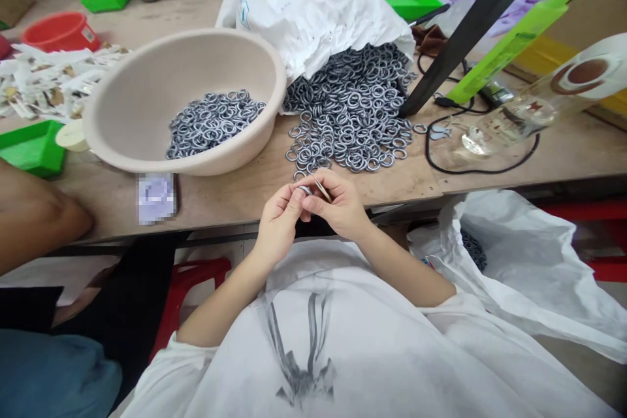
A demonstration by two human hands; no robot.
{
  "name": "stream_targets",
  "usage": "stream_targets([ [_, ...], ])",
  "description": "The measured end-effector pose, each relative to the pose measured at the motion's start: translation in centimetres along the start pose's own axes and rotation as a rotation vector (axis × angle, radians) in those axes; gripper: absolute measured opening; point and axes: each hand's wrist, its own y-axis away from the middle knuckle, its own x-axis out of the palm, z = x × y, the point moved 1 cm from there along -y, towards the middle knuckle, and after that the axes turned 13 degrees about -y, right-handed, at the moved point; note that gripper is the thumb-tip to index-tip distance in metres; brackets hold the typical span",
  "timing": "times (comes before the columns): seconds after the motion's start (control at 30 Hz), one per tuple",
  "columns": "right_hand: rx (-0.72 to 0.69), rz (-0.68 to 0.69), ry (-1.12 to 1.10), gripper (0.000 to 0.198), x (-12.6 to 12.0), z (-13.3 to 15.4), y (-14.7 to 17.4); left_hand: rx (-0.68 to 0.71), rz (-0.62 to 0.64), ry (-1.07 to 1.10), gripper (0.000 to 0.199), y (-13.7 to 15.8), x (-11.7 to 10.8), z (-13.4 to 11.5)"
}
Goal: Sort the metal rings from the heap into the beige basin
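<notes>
Close to the table's front edge, my left hand (280, 215) pinches a grey ring (305, 190) between thumb and fingers. My right hand (343, 204) meets it there, closed round a thin pointed tool (323, 191) with a pale brass-like shaft; its exact kind is too small to tell. The fingers of both hands touch around the ring. Just beyond them a heap of grey rings (353, 111) spills from a white woven sack (323, 19). More grey rings (213, 123) lie inside a large beige basin (181, 52) to the left.
Left of the basin sit a green tray (34, 147), white scraps (53, 81) and a red bowl (61, 31). A dark post (470, 32), a black cable (482, 171) and a glass cup (509, 121) stand right. A co-worker's arm (39, 212) rests at left. An open white sack (529, 255) hangs below the table.
</notes>
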Motion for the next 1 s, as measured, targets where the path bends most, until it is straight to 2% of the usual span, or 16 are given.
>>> stream_targets([
  [0.07, 0.108, 0.026, -0.156, 0.051, 0.3, -0.6, -0.1, -0.011, 0.001, 0.000, 0.042, 0.1, 0.3, -0.1],
  [0.13, 0.145, 0.033, -0.198, 0.055, 0.4, -1.0, -0.1, -0.037, 0.004, 0.027, 0.045, 0.2, 0.5, -0.3],
  [0.2, 0.082, 0.001, -0.071, 0.053, 0.1, -0.8, -0.2, -0.086, 0.003, 0.087, 0.047, 0.3, 0.6, -0.6],
  [0.27, -0.055, -0.029, 0.178, 0.054, -0.3, 0.0, 0.0, -0.134, 0.006, 0.149, 0.048, 0.4, 0.5, -0.9],
  [0.33, -0.174, 0.005, 0.434, 0.052, -0.5, 0.8, 0.3, -0.153, 0.006, 0.187, 0.049, 0.4, 0.4, -1.2],
  [0.4, -0.229, 0.079, 0.600, 0.048, -0.5, 1.3, 0.6, -0.160, 0.000, 0.203, 0.050, 0.5, 0.3, -1.4],
  [0.67, -0.268, 0.150, 0.808, 0.049, -0.1, 1.4, 1.2, -0.183, -0.002, 0.200, 0.051, 0.4, 0.4, -1.5],
  [0.77, -0.238, 0.144, 0.778, 0.048, -0.8, 1.2, 0.9, -0.173, 0.033, 0.177, 0.050, 0.8, 0.4, -1.5],
  [0.9, -0.096, -0.084, 0.832, 0.049, -3.4, 0.6, -0.2, -0.144, 0.283, 0.086, 0.048, 1.7, 0.3, -1.5],
  [0.93, -0.056, -0.126, 0.880, 0.048, -4.0, 0.4, -0.4, -0.142, 0.298, 0.090, 0.047, 1.8, 0.2, -1.5],
  [1.0, 0.012, -0.127, 1.005, 0.040, -4.8, -0.1, -0.5, -0.143, 0.215, 0.130, 0.042, 1.4, -0.3, -1.3],
])
